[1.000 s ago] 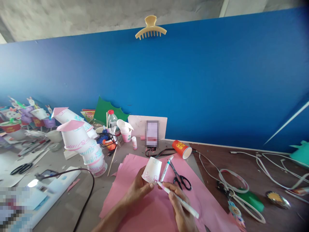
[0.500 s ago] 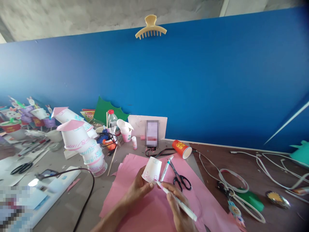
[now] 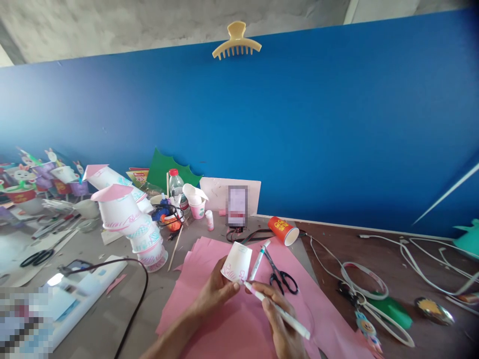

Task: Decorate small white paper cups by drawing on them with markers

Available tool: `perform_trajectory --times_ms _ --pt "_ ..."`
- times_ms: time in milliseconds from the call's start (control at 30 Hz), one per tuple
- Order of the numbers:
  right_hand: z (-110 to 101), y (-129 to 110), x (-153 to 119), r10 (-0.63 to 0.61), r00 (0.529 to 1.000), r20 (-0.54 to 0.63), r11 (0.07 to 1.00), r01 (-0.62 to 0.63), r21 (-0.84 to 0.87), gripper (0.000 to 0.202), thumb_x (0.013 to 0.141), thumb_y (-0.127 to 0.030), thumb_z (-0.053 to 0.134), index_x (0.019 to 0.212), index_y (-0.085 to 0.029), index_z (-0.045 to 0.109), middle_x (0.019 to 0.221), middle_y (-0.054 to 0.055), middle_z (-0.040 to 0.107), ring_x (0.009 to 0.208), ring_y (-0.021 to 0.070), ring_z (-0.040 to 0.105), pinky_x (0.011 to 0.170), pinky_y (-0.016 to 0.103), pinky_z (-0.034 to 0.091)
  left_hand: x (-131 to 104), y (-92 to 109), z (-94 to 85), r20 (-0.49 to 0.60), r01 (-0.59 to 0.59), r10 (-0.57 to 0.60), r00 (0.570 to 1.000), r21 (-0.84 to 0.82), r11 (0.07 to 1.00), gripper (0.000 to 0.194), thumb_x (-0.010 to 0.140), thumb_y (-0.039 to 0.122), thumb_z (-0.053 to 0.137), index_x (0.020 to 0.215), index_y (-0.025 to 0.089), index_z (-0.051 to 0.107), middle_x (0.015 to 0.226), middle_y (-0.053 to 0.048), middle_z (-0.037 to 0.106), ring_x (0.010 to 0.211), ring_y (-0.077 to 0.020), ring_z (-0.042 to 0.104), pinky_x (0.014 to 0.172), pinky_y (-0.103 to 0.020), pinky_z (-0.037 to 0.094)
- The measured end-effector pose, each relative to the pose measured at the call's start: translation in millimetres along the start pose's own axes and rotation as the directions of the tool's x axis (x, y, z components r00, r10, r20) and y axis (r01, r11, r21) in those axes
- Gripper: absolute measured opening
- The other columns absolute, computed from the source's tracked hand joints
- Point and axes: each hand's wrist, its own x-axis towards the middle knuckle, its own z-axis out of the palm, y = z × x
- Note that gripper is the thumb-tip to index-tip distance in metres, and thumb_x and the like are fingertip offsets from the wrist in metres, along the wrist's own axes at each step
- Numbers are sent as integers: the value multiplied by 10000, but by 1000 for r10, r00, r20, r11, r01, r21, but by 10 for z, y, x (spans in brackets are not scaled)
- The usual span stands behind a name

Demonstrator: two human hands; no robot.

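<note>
Okay so the desk is busy. There's a grey tabletop (image 3: 101, 321) on the left and a dark brown wooden surface (image 3: 337, 264) on the right, with layered pink paper sheets (image 3: 209, 331) running across both. A smooth blue partition (image 3: 322, 129) backs it all, rough grey concrete (image 3: 130, 25) above, and a big yellow plastic claw clip (image 3: 237, 42) sits near its top edge.

Over the pink sheets, a white paper cup with pink drawings (image 3: 238, 257) is tilted, narrow end up. The left hand (image 3: 219, 290) has fingers curled round it, thumb by the wide rim. The right hand (image 3: 280, 314) has its fingers closed on a slim white-and-pink marker (image 3: 290, 321), tip at that rim; can't tell if it's touching. Black-handled scissors (image 3: 285, 282) lie nearby, white cables (image 3: 421, 271) sprawl on the brown side, and a tower of decorated white cups (image 3: 119, 215) stands left.
</note>
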Motion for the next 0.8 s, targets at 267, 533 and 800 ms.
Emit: perform_trajectory --times_ms 267,533,800 --pt "-13 -38 9 36 998 -58 999 -36 12 359 943 -513 515 1062 -244 721 1080 72 755 959 208 706 774 236 584 -13 -90 -39 -74 13 -13 997 -7 1000 699 745 555 710 1295 170 514 1167 -138 650 1089 -306 581 932 -420 443" --pt "-24 -20 49 2 1000 -29 1000 -2 13 356 918 -518 556 991 -229 751 976 84 776 883 228 722 749 264 585 -13 -122 -55 -72 -5 6 997 18 1000 735 737 565 712 1323 166 517 1218 -156 628 1153 -343 541 979 -457 409" --pt "42 -16 56 33 997 -75 999 -30 41 370 904 -554 542 958 -265 767 937 71 784 915 248 725 802 299 579 -8 -93 -62 -56 1 -1 998 13 1000 682 735 586 699 1265 181 556 1150 -139 651 1074 -324 575 905 -418 441"
